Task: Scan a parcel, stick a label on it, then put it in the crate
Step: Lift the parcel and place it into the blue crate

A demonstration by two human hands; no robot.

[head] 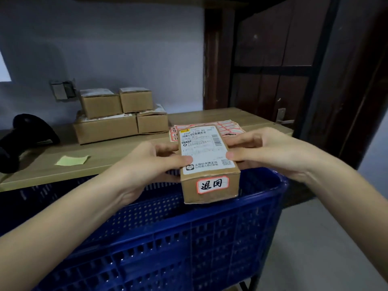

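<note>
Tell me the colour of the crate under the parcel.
Dark blue crate, perforated plastic; seen in the head view.

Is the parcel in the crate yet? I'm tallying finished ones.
Not yet. Both hands, left hand and right hand, hold the parcel above the blue crate, its end label already stuck on.

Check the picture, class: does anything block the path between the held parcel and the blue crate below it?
Nothing visible does. Both hands, left hand and right hand, hold the parcel above the crate, whose visible interior looks empty.
</note>
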